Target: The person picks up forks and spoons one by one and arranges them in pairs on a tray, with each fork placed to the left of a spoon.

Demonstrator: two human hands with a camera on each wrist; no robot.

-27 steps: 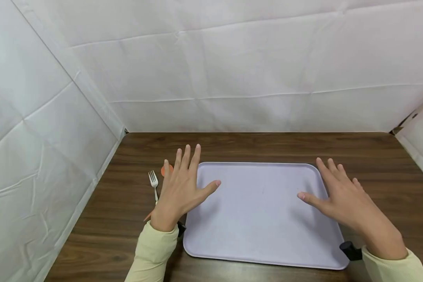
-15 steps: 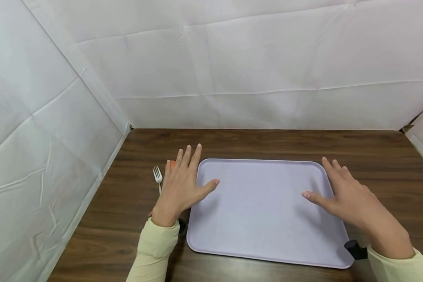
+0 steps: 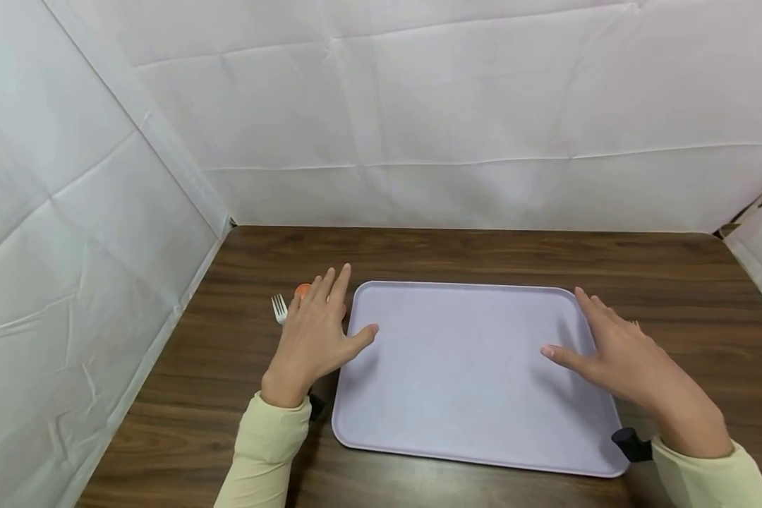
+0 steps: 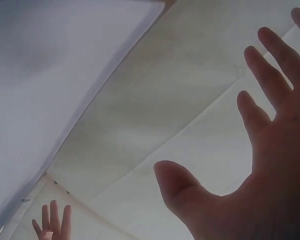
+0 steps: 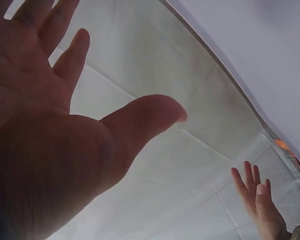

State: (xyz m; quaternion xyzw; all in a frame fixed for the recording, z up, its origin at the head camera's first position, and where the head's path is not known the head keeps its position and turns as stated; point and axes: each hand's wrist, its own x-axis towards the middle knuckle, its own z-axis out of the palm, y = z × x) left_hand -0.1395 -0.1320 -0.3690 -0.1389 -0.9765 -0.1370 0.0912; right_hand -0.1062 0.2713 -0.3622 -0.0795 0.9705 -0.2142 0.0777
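Observation:
A pale lavender tray (image 3: 463, 374) with rounded corners lies flat on the dark wood table. My left hand (image 3: 314, 339) hovers at the tray's left edge, fingers spread and thumb over the tray. Opposite it, my right hand (image 3: 622, 360) hovers above the right edge, its thumb out over the surface. Neither hand holds anything. Left of the left hand lie a silver fork (image 3: 279, 307) and an orange-red round end (image 3: 302, 291) of another item; the hand and wrist hide the rest of both. In the right wrist view, the left hand (image 5: 260, 205) shows beyond the tray with its fingers extended.
White fabric walls (image 3: 419, 127) enclose the table (image 3: 190, 395) at the back and both sides. A black wrist mount (image 3: 631, 444) sits by the right sleeve, near the tray's front right corner.
My left hand has shifted slightly left and its fingers have drawn closer together. The right hand stays nearly in place, fingers a little closer together. The head view has shifted slightly.

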